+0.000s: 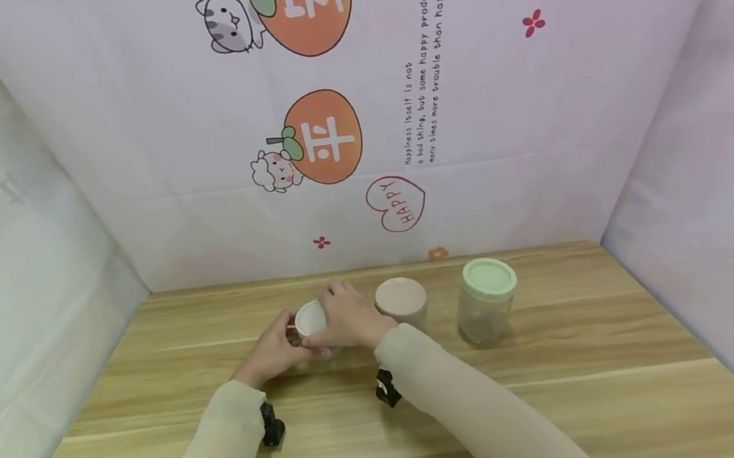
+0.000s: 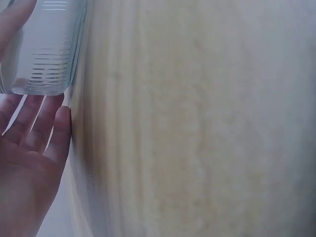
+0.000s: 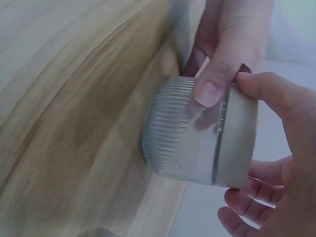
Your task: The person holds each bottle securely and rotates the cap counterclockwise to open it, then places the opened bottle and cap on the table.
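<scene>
A ribbed glass jar (image 3: 170, 128) with a white lid (image 1: 310, 318) stands on the wooden table, between both hands. My left hand (image 1: 276, 351) holds the glass body from the left, its thumb pressed against the side in the right wrist view. From the right, my right hand (image 1: 351, 317) grips the lid at its edge, thumb on one side and fingers on the other. The lid sits on the jar's mouth. In the left wrist view, the clear glass shows horizontal ridges, and the left fingers reach behind it.
Just right of the hands is a jar with a pinkish-beige lid (image 1: 400, 297), partly behind the right wrist. Farther right stands a clear jar with a pale green lid (image 1: 489, 278). A printed white cloth (image 1: 494, 198) hangs behind the wooden table (image 1: 581, 355).
</scene>
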Demonstrator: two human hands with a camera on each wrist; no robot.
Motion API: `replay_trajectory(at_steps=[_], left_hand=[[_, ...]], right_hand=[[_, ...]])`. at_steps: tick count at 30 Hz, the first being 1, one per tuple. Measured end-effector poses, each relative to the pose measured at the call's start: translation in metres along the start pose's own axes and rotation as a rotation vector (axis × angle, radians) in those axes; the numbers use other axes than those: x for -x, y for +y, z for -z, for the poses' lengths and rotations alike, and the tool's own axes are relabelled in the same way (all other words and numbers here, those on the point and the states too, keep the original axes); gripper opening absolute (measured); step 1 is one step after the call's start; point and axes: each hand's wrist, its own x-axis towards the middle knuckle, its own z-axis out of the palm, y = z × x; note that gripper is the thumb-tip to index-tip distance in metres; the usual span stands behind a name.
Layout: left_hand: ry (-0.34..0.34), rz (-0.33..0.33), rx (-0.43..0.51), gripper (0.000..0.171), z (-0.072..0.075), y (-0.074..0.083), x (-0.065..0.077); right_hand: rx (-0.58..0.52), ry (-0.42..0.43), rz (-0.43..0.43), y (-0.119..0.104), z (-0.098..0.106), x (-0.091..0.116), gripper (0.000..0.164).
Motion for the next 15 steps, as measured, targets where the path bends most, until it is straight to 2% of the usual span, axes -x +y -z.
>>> replay_trajectory(at_steps=[5,9,15], left_hand=[[-0.034,0.009,0.008,0.08,0.002,-0.001,0.0],[-0.059,0.009,0.028,0.082,0.002,-0.001,0.001],[-0.056,0.005,0.021,0.084,0.003,-0.002,0.002]], right_hand=[[-0.048,-0.069,0.043,0.003,0.005,-0.003,0.069],[-0.088,-0.147,0.088,0.004,0.011,-0.004,0.069],[-0.104,-0.236,0.13,0.005,0.018,-0.004,0.071]])
